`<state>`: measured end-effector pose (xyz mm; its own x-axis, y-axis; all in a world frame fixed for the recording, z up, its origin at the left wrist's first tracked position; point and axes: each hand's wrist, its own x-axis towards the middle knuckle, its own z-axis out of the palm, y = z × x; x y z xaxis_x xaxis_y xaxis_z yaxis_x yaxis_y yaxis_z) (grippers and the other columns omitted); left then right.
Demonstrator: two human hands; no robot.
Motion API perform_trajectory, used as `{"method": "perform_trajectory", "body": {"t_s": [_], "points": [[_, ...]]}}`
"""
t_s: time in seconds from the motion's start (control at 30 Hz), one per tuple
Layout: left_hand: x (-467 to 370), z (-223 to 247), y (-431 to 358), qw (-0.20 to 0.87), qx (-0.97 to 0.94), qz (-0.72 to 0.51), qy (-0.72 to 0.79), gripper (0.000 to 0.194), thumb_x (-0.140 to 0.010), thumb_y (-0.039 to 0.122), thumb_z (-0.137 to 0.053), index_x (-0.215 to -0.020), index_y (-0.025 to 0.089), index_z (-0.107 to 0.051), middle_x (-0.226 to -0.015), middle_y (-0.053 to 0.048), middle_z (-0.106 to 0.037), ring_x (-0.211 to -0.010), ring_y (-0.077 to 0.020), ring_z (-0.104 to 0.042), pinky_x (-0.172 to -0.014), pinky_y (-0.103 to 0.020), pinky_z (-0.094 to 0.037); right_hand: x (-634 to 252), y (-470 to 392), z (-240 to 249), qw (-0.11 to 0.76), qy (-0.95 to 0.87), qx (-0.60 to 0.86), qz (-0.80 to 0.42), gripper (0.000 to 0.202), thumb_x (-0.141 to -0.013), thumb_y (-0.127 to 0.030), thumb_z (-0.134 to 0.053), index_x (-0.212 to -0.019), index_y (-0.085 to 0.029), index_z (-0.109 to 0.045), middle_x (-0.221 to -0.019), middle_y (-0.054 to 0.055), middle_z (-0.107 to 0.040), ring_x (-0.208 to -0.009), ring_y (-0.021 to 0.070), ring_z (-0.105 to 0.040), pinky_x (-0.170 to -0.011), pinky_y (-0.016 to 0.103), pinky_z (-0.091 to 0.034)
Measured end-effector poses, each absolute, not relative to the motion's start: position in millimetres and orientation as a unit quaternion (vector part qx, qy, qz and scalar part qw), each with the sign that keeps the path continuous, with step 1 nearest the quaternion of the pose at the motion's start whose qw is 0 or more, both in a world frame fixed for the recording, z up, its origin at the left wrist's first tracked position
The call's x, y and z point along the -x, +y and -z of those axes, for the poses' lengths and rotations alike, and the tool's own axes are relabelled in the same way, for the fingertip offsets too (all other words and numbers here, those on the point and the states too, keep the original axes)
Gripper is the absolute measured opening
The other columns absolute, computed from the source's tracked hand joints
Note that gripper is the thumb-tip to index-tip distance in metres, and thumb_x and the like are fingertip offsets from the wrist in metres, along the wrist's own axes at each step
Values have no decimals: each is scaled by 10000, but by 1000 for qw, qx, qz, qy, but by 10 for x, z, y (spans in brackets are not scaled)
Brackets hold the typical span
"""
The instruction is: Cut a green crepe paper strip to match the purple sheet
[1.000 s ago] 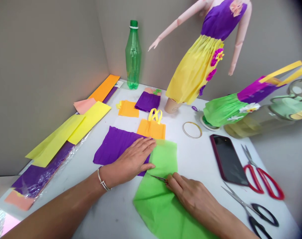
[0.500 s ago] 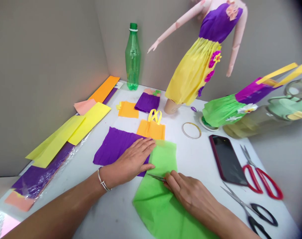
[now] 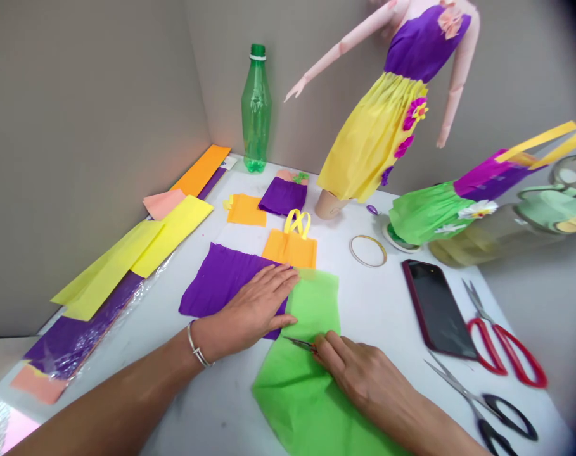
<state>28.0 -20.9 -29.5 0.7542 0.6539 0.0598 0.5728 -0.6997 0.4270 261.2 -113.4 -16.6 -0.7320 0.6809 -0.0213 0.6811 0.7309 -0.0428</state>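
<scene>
A sheet of green crepe paper point(image 3: 316, 304) lies on the white table, its left edge over a purple crepe paper piece point(image 3: 216, 282). My left hand point(image 3: 256, 304) rests flat with fingers stretched out, pressing both papers where they meet. Scissors point(image 3: 301, 344) are in my right hand point(image 3: 354, 364), whose fingers are wrapped round the handles. Their blades point left across the green sheet, just below my left thumb. Above my left fingertips sits a small orange paper bag point(image 3: 290, 248) with yellow handles.
Black-handled scissors point(image 3: 482, 402), red-handled scissors point(image 3: 506, 345) and a phone point(image 3: 440, 310) lie at right. Behind stand a green bottle point(image 3: 256, 114), a doll in a yellow skirt point(image 3: 371, 136) and a green-skirted paper dress point(image 3: 428, 212). Yellow paper strips point(image 3: 107, 272) lie left. A bangle point(image 3: 367, 251) is nearby.
The scissor blades look more closed and sit slightly lower on the green paper. My left hand stays in place on the papers. The whole view has shifted a little.
</scene>
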Motion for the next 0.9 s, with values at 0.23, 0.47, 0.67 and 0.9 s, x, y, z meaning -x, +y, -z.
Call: {"method": "perform_trajectory", "body": {"t_s": [0.23,0.47,0.67,0.9], "points": [[-277,298,-211,202,-914,-113,334,685,-912,375,-637,-1475,169,-307,-1551,-151,-378,-1458,-270,-299,-1201,-466,-268,-2611,-1147,207,-6,923,-384,4,83,-984,-109,-414,-990,-184,-451,-776,-6,-523,-578,158,-548,-469,294,-389],[-280,302,-207,204,-913,-115,335,704,-901,373,-653,-1478,163,-308,-1551,-157,-377,-1459,-269,-297,-1203,-468,-268,-2548,-1126,175,0,928,-372,-6,117,-953,-79,-442,-1028,-162,-474,-786,0,-532,-580,159,-542,-457,295,-389],[-279,320,-211,201,-913,-126,331,699,-896,360,-662,-1472,156,-322,-1540,-161,-395,-1454,-272,-309,-1205,-465,-272,-2504,-1076,129,-20,933,-360,-12,154,-951,-51,-405,-1040,-137,-497,-782,11,-555,-573,163,-552,-450,295,-401],[-273,332,-212,209,-910,-138,331,684,-917,379,-627,-1487,188,-301,-1545,-156,-388,-1458,-272,-299,-1200,-478,-280,-2587,-1175,135,-37,942,-335,13,159,-982,-103,-415,-1104,-136,-511,-816,29,-607,-609,172,-597,-512,290,-452]]}}
